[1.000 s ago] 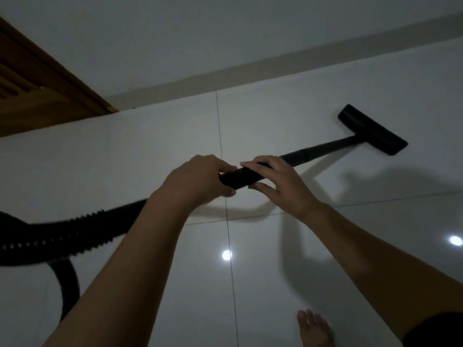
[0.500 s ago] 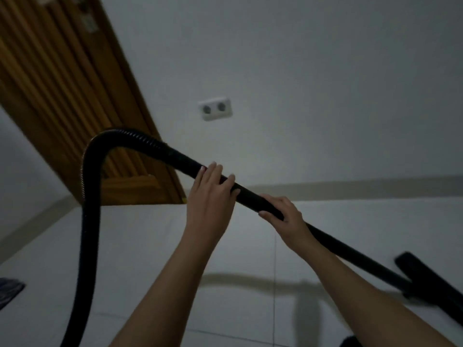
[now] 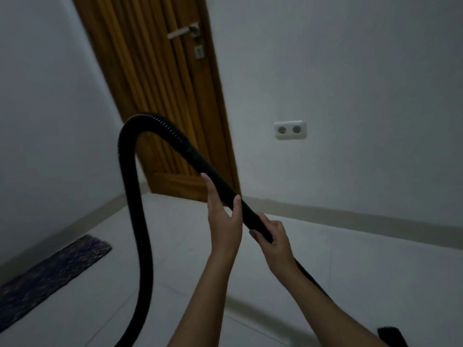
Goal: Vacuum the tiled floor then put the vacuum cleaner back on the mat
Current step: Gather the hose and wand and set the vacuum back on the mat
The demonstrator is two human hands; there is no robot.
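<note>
The black vacuum wand (image 3: 208, 169) slants from upper left down to lower right across the view. My left hand (image 3: 224, 219) cups it from the left, fingers loosely wrapped. Just below, my right hand (image 3: 274, 237) is closed around the wand. A ribbed black hose (image 3: 135, 221) arches up from the wand's top end and drops to the bottom edge. A corner of the black floor nozzle (image 3: 390, 336) shows at the bottom right. A dark patterned mat (image 3: 50, 274) lies on the white tiled floor (image 3: 350, 271) along the left wall. The vacuum's body is out of view.
A wooden door (image 3: 160, 96) with a metal handle (image 3: 183, 32) stands in the corner ahead. A white double wall socket (image 3: 290, 130) sits low on the right wall. A pale skirting board (image 3: 350, 219) runs along both walls.
The view has tilted up and turned left, bringing the door handle and the mat into sight. The wand now stands steeper, and the nozzle has slipped toward the bottom right corner.
</note>
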